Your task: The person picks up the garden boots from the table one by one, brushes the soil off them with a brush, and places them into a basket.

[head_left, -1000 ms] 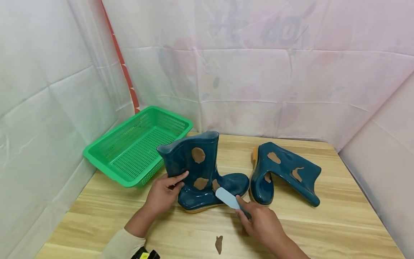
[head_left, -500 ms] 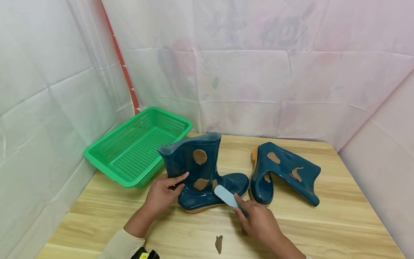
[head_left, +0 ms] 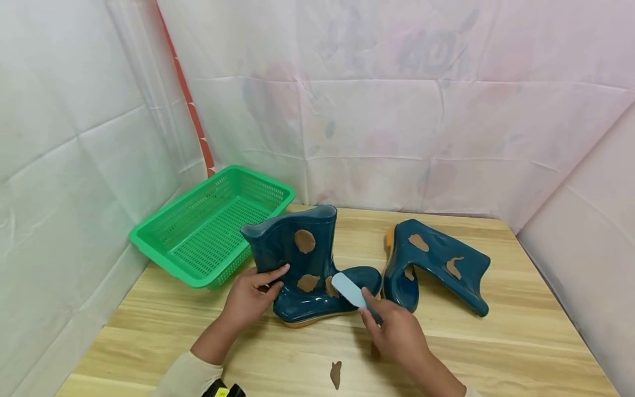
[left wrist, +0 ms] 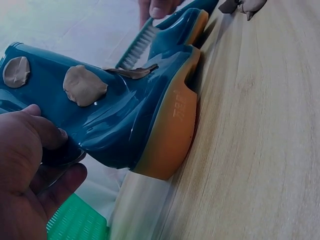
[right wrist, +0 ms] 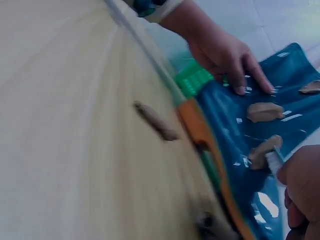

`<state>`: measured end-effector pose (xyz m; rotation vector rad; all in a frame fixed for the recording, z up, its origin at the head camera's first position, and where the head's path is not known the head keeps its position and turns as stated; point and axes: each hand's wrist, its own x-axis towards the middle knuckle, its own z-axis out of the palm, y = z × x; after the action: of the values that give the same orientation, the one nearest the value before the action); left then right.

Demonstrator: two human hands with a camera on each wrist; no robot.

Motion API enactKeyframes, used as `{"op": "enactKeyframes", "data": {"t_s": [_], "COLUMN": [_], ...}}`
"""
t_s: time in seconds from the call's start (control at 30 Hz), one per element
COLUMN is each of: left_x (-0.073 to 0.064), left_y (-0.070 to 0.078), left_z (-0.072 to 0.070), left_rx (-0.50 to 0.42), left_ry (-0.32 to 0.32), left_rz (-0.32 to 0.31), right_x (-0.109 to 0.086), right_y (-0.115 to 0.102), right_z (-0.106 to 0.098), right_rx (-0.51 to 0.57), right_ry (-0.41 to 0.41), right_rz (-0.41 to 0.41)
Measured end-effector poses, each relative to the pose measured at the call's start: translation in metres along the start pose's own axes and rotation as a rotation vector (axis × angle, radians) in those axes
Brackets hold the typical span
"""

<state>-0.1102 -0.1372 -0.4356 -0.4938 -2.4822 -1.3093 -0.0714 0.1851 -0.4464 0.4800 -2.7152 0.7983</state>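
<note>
Left hand has the back of a teal rubber boot pinched; right hand is wrapped round the handle of a scrub brush. From where I'm standing there's a wood-grain table under both. Green plastic basket sits beyond the left hand. The gripped boot's upright between the hands, toe toward the right one, and its mate is tipped over past the right hand. Bristles are right at the brown instep patch. Small brown scrap lies between the forearms.
</note>
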Motion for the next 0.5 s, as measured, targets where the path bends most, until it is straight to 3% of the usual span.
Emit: {"op": "enactKeyframes", "data": {"t_s": [0.17,0.33,0.4,0.5], "left_x": [0.001,0.000,0.000,0.000], "left_y": [-0.001,0.000,0.001,0.000], "left_z": [0.000,-0.001,-0.001,0.000], "left_rx": [-0.006,-0.008,-0.008,-0.013], "left_ry": [-0.015,-0.007,-0.007,-0.015], "left_rz": [-0.014,-0.039,-0.041,-0.048], "right_x": [-0.005,-0.007,-0.007,-0.004], "right_y": [-0.003,-0.003,-0.002,0.000], "right_z": [0.005,0.001,-0.002,-0.006], "right_rx": [-0.011,-0.019,-0.008,0.000], "right_ry": [-0.100,-0.162,-0.143,-0.053], "right_rz": [0.027,-0.015,-0.020,-0.013]}}
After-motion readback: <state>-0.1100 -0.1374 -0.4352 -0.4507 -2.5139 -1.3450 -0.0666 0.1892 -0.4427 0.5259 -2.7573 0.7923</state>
